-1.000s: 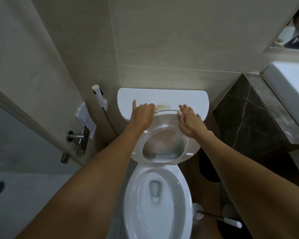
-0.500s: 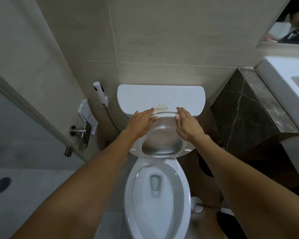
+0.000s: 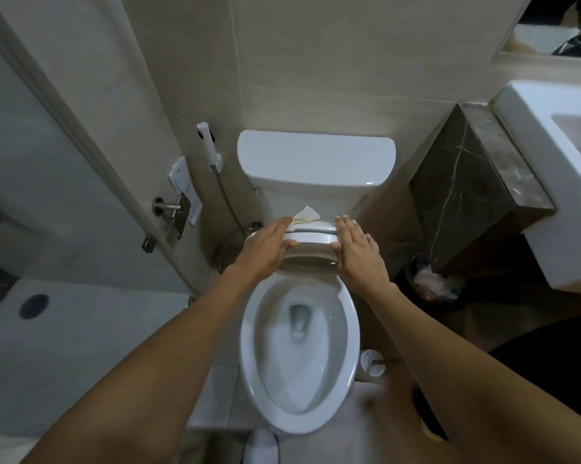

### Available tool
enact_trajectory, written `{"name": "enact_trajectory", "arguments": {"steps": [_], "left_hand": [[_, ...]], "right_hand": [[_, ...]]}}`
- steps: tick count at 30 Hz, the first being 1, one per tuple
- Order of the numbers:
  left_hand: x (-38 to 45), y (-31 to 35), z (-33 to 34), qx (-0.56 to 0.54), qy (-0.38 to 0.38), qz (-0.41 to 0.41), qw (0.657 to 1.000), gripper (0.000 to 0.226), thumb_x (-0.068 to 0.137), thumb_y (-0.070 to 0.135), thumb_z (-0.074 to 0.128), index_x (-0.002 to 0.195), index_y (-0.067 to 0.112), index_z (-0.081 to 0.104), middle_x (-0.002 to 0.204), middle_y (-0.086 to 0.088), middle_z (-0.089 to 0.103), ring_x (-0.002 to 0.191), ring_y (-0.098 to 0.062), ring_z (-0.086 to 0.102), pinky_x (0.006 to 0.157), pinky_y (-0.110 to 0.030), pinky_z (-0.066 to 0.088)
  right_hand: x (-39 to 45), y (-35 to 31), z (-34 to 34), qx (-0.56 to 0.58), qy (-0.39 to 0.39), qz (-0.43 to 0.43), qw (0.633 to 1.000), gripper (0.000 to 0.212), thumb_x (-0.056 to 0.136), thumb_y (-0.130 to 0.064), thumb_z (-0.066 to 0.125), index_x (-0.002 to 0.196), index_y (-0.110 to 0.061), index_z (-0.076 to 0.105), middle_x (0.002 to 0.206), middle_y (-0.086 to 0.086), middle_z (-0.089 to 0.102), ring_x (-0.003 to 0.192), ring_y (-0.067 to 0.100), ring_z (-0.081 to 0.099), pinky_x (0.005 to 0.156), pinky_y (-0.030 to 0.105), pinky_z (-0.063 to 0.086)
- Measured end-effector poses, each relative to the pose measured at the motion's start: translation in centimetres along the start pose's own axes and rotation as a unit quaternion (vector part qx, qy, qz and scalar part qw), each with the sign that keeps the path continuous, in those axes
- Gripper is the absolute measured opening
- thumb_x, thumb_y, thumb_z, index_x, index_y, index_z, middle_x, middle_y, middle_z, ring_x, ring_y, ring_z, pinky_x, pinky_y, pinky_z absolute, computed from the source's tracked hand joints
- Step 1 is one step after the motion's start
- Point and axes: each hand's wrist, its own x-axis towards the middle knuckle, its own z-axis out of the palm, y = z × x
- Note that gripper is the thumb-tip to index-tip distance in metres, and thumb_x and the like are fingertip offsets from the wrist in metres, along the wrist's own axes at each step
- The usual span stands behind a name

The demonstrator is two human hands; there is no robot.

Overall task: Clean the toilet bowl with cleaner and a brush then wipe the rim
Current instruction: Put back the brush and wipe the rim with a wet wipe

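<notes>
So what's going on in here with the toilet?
A person is standing over the toilet bowl, both hands on the seat and lid, which are tipped partway between upright and closed. The left hand grips one side and also holds a crumpled tissue; the right hand rests on the other. A toilet brush sits on the floor beside the bowl.
</notes>
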Motion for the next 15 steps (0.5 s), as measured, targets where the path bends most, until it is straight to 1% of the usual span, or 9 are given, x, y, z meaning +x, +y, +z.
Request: {"name": "enact_trajectory", "arguments": {"steps": [3, 5, 7, 10, 12, 13, 14, 15], "left_hand": [[-3.1, -0.3, 2.3, 0.019, 0.011, 0.011, 1.000, 0.055, 0.100, 0.029, 0.040, 0.147, 0.005, 0.024, 0.152, -0.012, 0.029, 0.140, -0.026, 0.026, 0.112, -0.037, 0.018], [-5.3, -0.7, 3.8, 0.021, 0.014, 0.019, 1.000, 0.057, 0.099, 0.029, 0.042, 0.147, 0.004, 0.024, 0.153, -0.013, 0.028, 0.142, -0.027, 0.024, 0.113, -0.040, 0.019], [-7.5, -1.0, 5.2, 0.024, 0.009, 0.015, 1.000, 0.061, 0.098, 0.036, 0.041, 0.147, 0.005, 0.024, 0.153, -0.012, 0.028, 0.141, -0.027, 0.025, 0.114, -0.044, 0.022], [-10.7, -1.6, 7.6, 0.037, -0.002, 0.023, 0.999, 0.076, 0.092, 0.056, 0.023, 0.145, 0.002, 0.029, 0.150, -0.015, 0.034, 0.139, -0.031, 0.031, 0.111, -0.047, 0.026], [-12.5, -2.3, 9.4, 0.044, -0.011, 0.033, 0.998, 0.081, 0.092, 0.061, 0.013, 0.145, 0.002, 0.029, 0.149, -0.017, 0.035, 0.138, -0.033, 0.033, 0.110, -0.050, 0.029], [-13.3, -2.6, 10.3, 0.052, -0.018, 0.036, 0.998, 0.079, 0.093, 0.059, 0.012, 0.146, 0.002, 0.028, 0.149, -0.017, 0.034, 0.138, -0.033, 0.033, 0.109, -0.051, 0.029], [-14.0, -3.0, 11.1, 0.062, -0.020, 0.043, 0.997, 0.076, 0.094, 0.056, 0.016, 0.145, 0.001, 0.029, 0.148, -0.018, 0.036, 0.137, -0.034, 0.034, 0.107, -0.053, 0.032], [-14.5, -3.3, 11.9, 0.070, -0.016, 0.054, 0.996, 0.071, 0.094, 0.051, 0.025, 0.144, 0.000, 0.031, 0.147, -0.019, 0.038, 0.134, -0.036, 0.038, 0.103, -0.054, 0.036]], "right_hand": [[-3.0, 0.2, 1.5, -0.026, 0.004, -0.025, 0.999, 0.052, 0.103, -0.026, 0.029, 0.152, -0.014, 0.016, 0.160, 0.006, 0.016, 0.148, 0.022, 0.011, 0.118, 0.041, 0.010], [-5.2, 0.4, 2.8, -0.039, -0.003, -0.043, 0.998, 0.053, 0.103, -0.027, 0.031, 0.152, -0.012, 0.018, 0.159, 0.008, 0.018, 0.147, 0.024, 0.012, 0.119, 0.042, 0.011], [-7.2, 0.7, 4.3, -0.055, -0.006, -0.060, 0.997, 0.054, 0.102, -0.031, 0.030, 0.151, -0.010, 0.023, 0.157, 0.011, 0.023, 0.146, 0.028, 0.019, 0.118, 0.045, 0.014], [-10.0, 1.3, 6.9, -0.099, -0.011, -0.082, 0.992, 0.057, 0.099, -0.036, 0.026, 0.146, -0.006, 0.033, 0.149, 0.016, 0.039, 0.137, 0.032, 0.038, 0.112, 0.049, 0.026], [-11.6, 1.9, 8.8, -0.128, -0.003, -0.096, 0.987, 0.055, 0.097, -0.035, 0.035, 0.144, -0.007, 0.034, 0.146, 0.016, 0.043, 0.133, 0.032, 0.045, 0.111, 0.050, 0.030], [-12.4, 2.1, 9.8, -0.140, 0.006, -0.103, 0.985, 0.056, 0.095, -0.035, 0.040, 0.144, -0.008, 0.032, 0.145, 0.015, 0.044, 0.132, 0.032, 0.046, 0.111, 0.050, 0.030], [-13.1, 2.3, 10.8, -0.146, 0.016, -0.107, 0.983, 0.059, 0.094, -0.037, 0.043, 0.144, -0.009, 0.031, 0.146, 0.016, 0.043, 0.132, 0.031, 0.045, 0.111, 0.049, 0.028], [-13.7, 2.6, 11.8, -0.149, 0.024, -0.110, 0.982, 0.061, 0.093, -0.039, 0.043, 0.144, -0.009, 0.029, 0.146, 0.016, 0.043, 0.132, 0.031, 0.045, 0.111, 0.048, 0.026]]}}
